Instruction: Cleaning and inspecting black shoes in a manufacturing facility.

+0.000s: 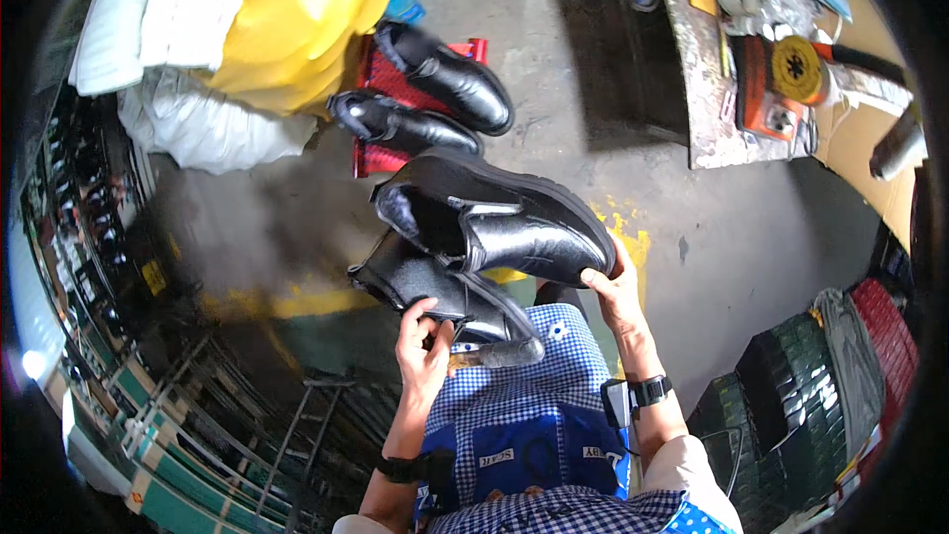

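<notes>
At frame centre my right hand [615,295] has its fingers clenched on the toe of the upper black shoe [494,222], my left hand [423,348] grasping the lower shoe [435,292] on my lap; I'd keep both grips firm and level.

Upper shoe [499,222] in right hand [615,299], above lower shoe [445,299] in left hand [423,348]. Two shoes [425,99] on mat [381,153] beyond; sacks [237,30] behind-left, counter [707,119] right.
</notes>
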### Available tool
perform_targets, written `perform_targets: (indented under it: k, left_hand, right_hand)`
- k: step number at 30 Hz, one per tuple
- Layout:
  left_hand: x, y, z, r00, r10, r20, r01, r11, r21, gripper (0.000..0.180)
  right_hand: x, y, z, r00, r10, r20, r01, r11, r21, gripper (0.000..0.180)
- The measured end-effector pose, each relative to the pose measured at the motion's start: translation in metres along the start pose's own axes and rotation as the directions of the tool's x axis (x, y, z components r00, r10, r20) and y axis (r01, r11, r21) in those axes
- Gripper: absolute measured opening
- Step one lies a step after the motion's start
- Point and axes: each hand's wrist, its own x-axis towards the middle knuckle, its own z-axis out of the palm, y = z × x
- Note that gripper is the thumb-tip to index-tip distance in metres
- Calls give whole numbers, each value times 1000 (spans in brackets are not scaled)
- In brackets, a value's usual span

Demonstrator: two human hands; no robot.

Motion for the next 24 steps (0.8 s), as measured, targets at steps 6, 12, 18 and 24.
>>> perform_targets:
  k: [6,12,18,24]
  left_hand:
    - [-6,29,37,992,116,54,-126,951,281,14]
    - [-12,19,58,982,134,130,-169,933,317,13]
    - [-10,7,75,954,232,192,-289,882,372,12]
    - [-14,20,105,986,57,158,-93,969,230,8]
  right_hand:
    - [-17,-21,-53,976,-105,-193,100,994,-32,77]
    - [-32,-28,-99,931,-176,-319,183,983,-7,77]
    - [-42,-45,-118,915,-90,-393,161,975,151,69]
    - [-45,-16,-148,890,296,-347,-13,777,629,40]
